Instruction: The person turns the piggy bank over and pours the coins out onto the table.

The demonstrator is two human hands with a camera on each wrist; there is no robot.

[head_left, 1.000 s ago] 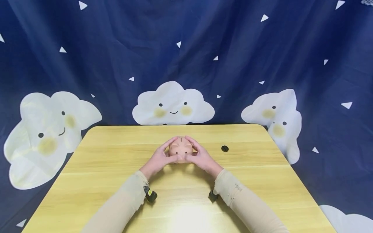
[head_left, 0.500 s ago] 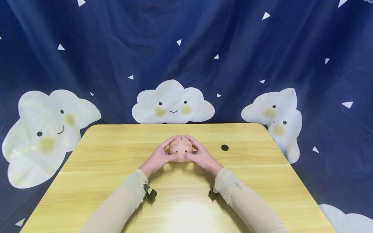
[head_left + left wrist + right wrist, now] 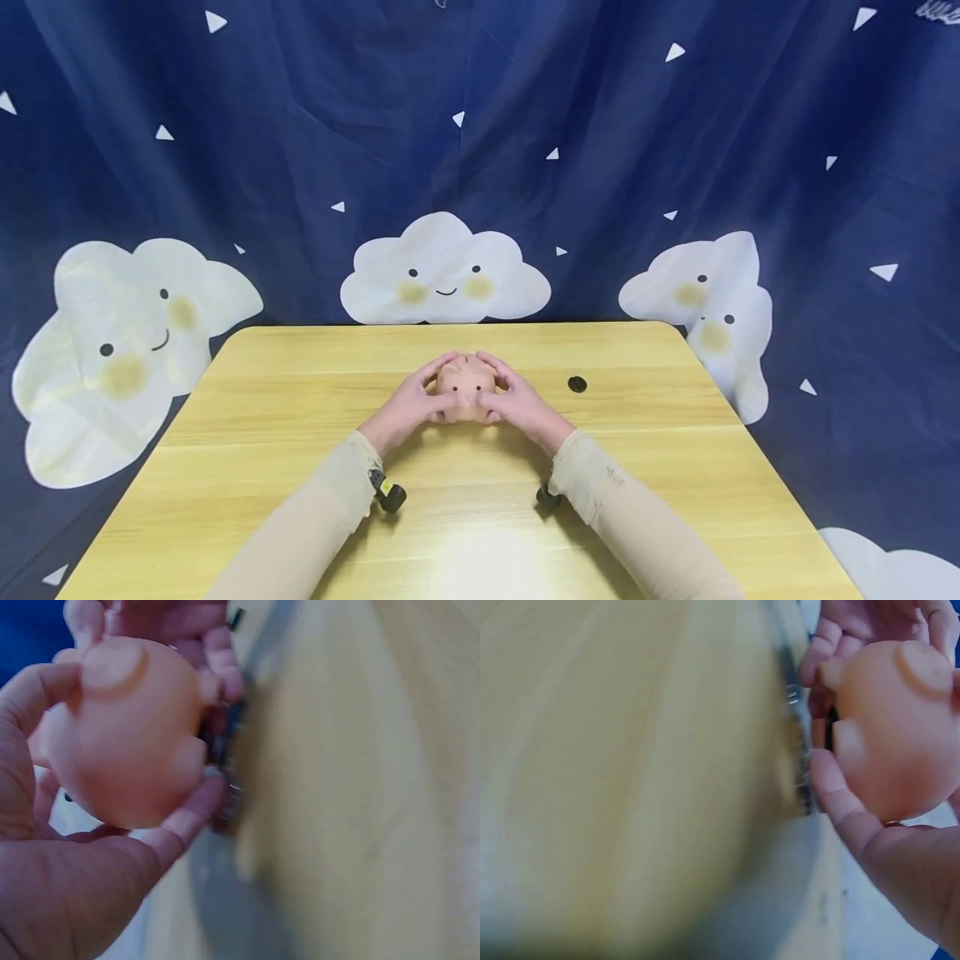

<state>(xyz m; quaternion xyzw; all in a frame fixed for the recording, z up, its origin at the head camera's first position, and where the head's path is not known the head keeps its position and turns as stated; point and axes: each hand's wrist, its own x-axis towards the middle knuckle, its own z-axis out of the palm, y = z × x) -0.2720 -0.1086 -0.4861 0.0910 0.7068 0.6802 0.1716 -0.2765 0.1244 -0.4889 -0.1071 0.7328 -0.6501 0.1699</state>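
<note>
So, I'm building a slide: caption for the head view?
Left hand and right hand hold a pink piggy bank; a black disc lies on the table.

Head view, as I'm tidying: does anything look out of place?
Perhaps the small round black disc: it lies loose on the yellow wooden table, right of the pink round piggy bank, possibly a detached stopper.

Pink piggy bank (image 3: 466,377), yellow wood-grain table (image 3: 465,475), navy cloud-print curtain (image 3: 480,167)

There are two hands (image 3: 408,408), one piggy bank (image 3: 466,377), one black disc (image 3: 577,384), one table (image 3: 270,417), two sleeves (image 3: 300,517), two wrist cameras (image 3: 392,497), one curtain (image 3: 247,92) and four printed clouds (image 3: 446,304).
</note>
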